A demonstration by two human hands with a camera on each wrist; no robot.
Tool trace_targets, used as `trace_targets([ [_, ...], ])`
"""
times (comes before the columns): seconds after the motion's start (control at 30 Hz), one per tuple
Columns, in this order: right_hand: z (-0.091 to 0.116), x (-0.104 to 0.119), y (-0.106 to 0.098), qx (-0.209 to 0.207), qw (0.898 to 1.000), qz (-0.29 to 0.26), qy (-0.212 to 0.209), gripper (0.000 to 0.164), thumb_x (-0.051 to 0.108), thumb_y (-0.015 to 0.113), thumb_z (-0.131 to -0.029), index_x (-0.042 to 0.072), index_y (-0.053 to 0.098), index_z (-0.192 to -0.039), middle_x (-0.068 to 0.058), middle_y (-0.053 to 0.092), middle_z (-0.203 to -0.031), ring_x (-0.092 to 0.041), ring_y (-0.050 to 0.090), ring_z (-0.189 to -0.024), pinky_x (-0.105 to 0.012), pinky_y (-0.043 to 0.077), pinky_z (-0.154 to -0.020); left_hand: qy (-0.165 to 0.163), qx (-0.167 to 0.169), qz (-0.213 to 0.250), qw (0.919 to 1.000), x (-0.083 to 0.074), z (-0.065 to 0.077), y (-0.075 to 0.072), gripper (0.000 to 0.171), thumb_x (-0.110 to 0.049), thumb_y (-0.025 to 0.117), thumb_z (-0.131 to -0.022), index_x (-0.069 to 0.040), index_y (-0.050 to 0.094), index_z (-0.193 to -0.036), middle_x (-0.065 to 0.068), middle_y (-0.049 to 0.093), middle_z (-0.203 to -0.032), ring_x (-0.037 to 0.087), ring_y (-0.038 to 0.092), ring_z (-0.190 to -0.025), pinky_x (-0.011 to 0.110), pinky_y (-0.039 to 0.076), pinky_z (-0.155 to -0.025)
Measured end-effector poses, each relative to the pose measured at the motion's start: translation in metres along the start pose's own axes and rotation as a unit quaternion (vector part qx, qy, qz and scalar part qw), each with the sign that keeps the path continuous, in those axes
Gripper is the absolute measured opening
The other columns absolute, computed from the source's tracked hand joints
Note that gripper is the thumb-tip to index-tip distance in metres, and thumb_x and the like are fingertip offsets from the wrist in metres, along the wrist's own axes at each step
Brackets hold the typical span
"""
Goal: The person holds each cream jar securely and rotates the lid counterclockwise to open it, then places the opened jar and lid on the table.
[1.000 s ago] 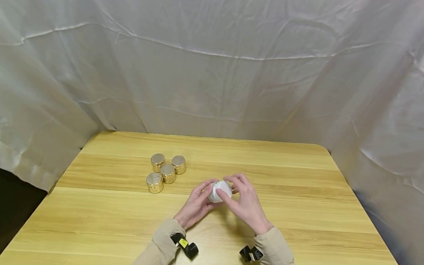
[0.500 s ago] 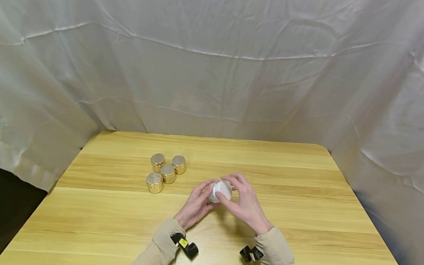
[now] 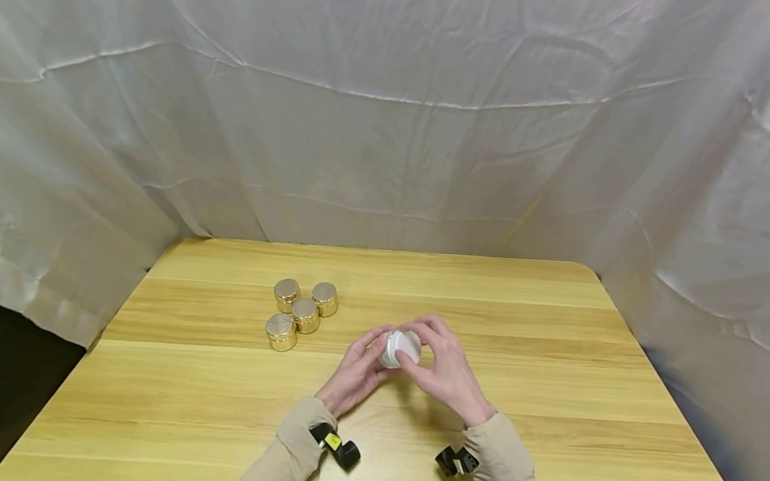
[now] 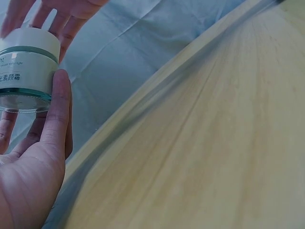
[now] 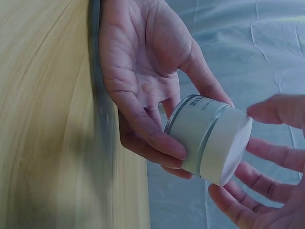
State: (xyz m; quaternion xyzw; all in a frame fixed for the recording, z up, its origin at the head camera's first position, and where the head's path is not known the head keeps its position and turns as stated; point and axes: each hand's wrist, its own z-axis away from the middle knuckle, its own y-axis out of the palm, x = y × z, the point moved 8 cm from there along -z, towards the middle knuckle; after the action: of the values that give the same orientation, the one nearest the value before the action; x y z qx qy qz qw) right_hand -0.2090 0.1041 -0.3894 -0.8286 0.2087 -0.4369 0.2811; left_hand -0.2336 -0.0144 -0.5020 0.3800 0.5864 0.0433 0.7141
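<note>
A cream jar (image 3: 388, 355) with a white lid (image 3: 411, 342) is held up over the table, tilted with its lid toward the right. My left hand (image 3: 355, 375) grips the jar's body, thumb along one side and fingers round the other. Printed writing shows on the pale body (image 4: 26, 71) in the left wrist view, above a clear glass base. My right hand (image 3: 448, 374) has its thumb and fingers curled round the rim of the lid. In the right wrist view, the thumb and fingertips of that right hand (image 5: 276, 191) lie at the edge of the lid (image 5: 228, 148).
Several gold jars (image 3: 305, 315) with flat lids stand close together on the wooden table (image 3: 548, 365), to the left and farther back. Pale cloth (image 3: 389, 153) hangs behind and at both sides. Black wrist cameras (image 3: 347, 455) sit on both sleeves.
The fingers of my right hand have shifted slightly leftward round the lid. My left hand, the jar's body and the gold jars stay where they were.
</note>
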Motion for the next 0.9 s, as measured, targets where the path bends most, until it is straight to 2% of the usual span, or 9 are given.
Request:
trace_targets([
  [0.23, 0.0003, -0.0012, 0.0004, 0.003, 1.0, -0.007, 0.016, 0.04, 0.02, 0.079, -0.084, 0.005, 0.068, -0.119, -0.011, 0.064, -0.114, -0.022, 0.065, -0.096, -0.036, 0.061, -0.08, -0.002, -0.004, 0.001, 1.0, 0.0007, 0.0001, -0.0007, 0.027, -0.03, 0.052, -0.105, -0.022, 0.052, -0.132, -0.001, 0.05, -0.135, 0.013, 0.061, -0.116, 0.031, 0.054, -0.107],
  [0.4, -0.0001, -0.0037, 0.0001, -0.002, 0.999, -0.01, 0.034, 0.041, 0.024, 0.08, -0.085, 0.005, 0.068, -0.119, -0.012, 0.064, -0.112, -0.023, 0.066, -0.091, -0.042, 0.063, -0.075, 0.0, -0.001, 0.001, 1.0, 0.0007, 0.0002, -0.0001, 0.029, -0.029, 0.051, -0.106, -0.02, 0.05, -0.134, 0.001, 0.049, -0.135, 0.014, 0.06, -0.116, 0.032, 0.054, -0.108],
  [0.5, -0.0003, -0.0044, 0.0005, -0.003, 0.999, -0.01, 0.035, 0.04, 0.024, 0.08, -0.085, 0.004, 0.068, -0.117, -0.011, 0.064, -0.11, -0.022, 0.067, -0.086, -0.04, 0.063, -0.072, 0.0, 0.0, 0.0, 1.0, 0.0005, 0.0, 0.0002, 0.029, -0.029, 0.051, -0.106, -0.02, 0.05, -0.133, 0.002, 0.048, -0.134, 0.014, 0.06, -0.116, 0.032, 0.054, -0.108],
  [0.7, 0.0003, -0.0031, 0.0001, -0.001, 1.0, -0.003, 0.023, 0.035, 0.018, 0.08, -0.084, 0.004, 0.07, -0.114, -0.01, 0.066, -0.107, -0.019, 0.066, -0.084, -0.021, 0.056, -0.073, 0.0, 0.002, 0.0, 1.0, 0.0002, 0.0003, 0.0004, 0.024, -0.029, 0.051, -0.106, -0.023, 0.053, -0.129, 0.001, 0.049, -0.135, 0.013, 0.06, -0.117, 0.032, 0.053, -0.108],
  [0.9, 0.0006, 0.0019, 0.0002, 0.02, 1.0, 0.002, 0.002, 0.038, 0.015, 0.081, -0.08, 0.007, 0.07, -0.116, -0.009, 0.065, -0.114, -0.019, 0.063, -0.094, -0.027, 0.056, -0.082, -0.001, -0.003, -0.002, 1.0, -0.0001, 0.0009, 0.0, 0.028, -0.029, 0.054, -0.104, -0.023, 0.054, -0.131, 0.001, 0.048, -0.137, 0.014, 0.06, -0.117, 0.03, 0.055, -0.106],
])
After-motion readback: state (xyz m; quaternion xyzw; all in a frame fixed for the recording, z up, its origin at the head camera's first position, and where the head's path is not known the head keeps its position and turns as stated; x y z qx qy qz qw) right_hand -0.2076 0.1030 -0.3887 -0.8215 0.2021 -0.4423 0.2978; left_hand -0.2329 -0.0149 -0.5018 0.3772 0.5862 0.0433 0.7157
